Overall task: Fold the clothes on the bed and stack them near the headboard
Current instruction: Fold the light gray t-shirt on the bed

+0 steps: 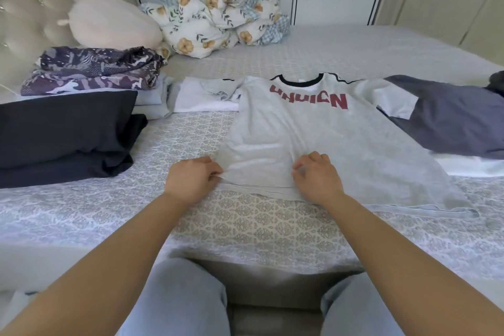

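A light grey T-shirt [313, 131] with red letters and a black collar lies flat on the bed, collar away from me. My left hand [191, 177] pinches its lower left hem. My right hand [317, 176] rests on the hem at the middle, fingers curled into the cloth. Folded black clothes [62, 131] are stacked at the left. Behind them, by the headboard [24, 8], sits a purple patterned stack [95, 71] on pale folded items. A dark grey garment [450, 120] lies unfolded at the right, partly under the shirt's sleeve.
A cream plush toy [111, 22] and a bunched floral quilt [218, 16] lie at the far side of the bed. A white garment [201, 98] lies under the shirt's left sleeve. The patterned bedspread [259, 226] reaches the near edge, by my knees.
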